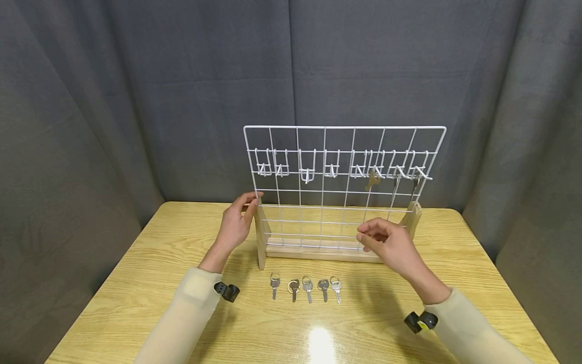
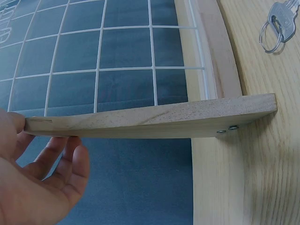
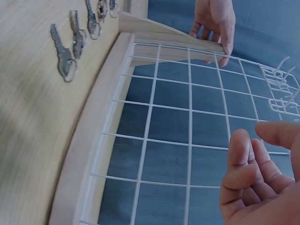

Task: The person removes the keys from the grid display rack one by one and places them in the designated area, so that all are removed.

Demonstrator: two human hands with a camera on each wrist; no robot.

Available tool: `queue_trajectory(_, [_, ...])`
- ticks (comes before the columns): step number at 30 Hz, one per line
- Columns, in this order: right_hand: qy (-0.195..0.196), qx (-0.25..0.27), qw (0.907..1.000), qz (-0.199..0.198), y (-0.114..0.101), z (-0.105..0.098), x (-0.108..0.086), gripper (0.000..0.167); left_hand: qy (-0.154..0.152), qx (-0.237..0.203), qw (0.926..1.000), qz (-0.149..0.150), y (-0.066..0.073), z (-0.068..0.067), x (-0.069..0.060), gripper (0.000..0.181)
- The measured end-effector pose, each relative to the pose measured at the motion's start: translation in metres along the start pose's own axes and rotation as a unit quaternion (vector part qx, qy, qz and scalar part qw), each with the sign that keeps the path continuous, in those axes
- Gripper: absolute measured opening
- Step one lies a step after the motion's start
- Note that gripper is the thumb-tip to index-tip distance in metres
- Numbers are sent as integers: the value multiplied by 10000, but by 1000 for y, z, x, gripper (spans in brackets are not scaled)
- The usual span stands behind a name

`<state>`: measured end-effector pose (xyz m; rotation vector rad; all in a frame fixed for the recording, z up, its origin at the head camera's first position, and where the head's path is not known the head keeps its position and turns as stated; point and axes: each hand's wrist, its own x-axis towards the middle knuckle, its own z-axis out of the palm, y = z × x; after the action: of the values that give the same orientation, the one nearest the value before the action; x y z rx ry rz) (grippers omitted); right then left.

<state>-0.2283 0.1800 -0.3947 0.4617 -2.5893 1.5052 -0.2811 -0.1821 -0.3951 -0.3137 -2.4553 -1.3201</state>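
A white wire grid rack stands upright in a wooden base. With thumb and fingers, my left hand pinches the upper end of the rack's left wooden side piece. My right hand hovers in front of the grid's lower right part, fingers loosely bent and holding nothing; in the right wrist view a gap shows between thumb and index finger. White hooks line the upper grid. A brass-coloured key hangs at the right, with darker keys on the hooks beyond it.
Several keys with rings lie in a row on the wooden table, in front of the rack's base. Grey curtains enclose the table at the back and both sides.
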Motion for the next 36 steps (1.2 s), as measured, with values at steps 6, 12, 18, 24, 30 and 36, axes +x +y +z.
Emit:
queue_trajectory(6, [204,-39,9996,-193,-8,-3,4,19,-19,7,10000,-21,-1,0,-1,33])
queue_trajectory(12, [400,-233,9986,-257,-14,-7,6,18,-18,-9,10000,-34,0,0,-1,34])
queue_trajectory(18, [685,-147,9969,-363,-18,-12,9,16,-3,12,10000,58,1,0,-1,34])
queue_trajectory(24, [933,-190,9945,-430,-23,-15,10,18,-6,3,10000,65,-1,0,0,34])
queue_trajectory(30, [1305,-156,9899,-538,-27,-18,13,20,7,-7,10000,34,0,0,0,34])
queue_trajectory(36, [1591,129,9856,-555,-31,-21,15,21,22,-20,10000,22,0,0,0,33])
